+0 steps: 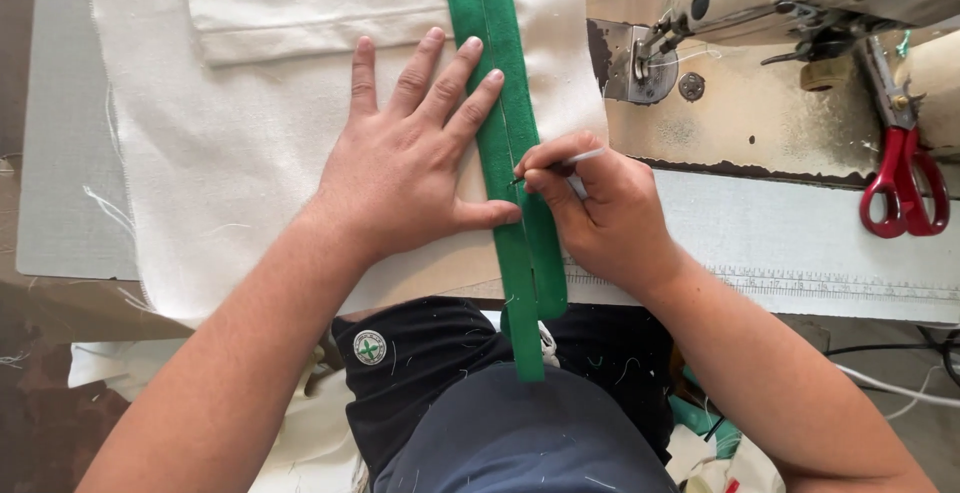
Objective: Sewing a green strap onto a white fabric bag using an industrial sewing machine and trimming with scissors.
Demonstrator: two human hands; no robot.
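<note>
The left hand is laid flat, fingers spread, on the cream cloth and the green strap. A thin white pencil is pinched by the closed right hand, tip on the strap. Red scissors hang at the far right by the sewing machine, above the worktop.

The left hand lies flat, palm down, with its 4 fingers spread wide and pointing up and away. Its thumb sticks out sideways toward the right hand. The right hand is curled up, thumb and fingers pinched together, knuckles bent. The 2 hands are just beside each other. Both arms are bare and come in from below.
</note>
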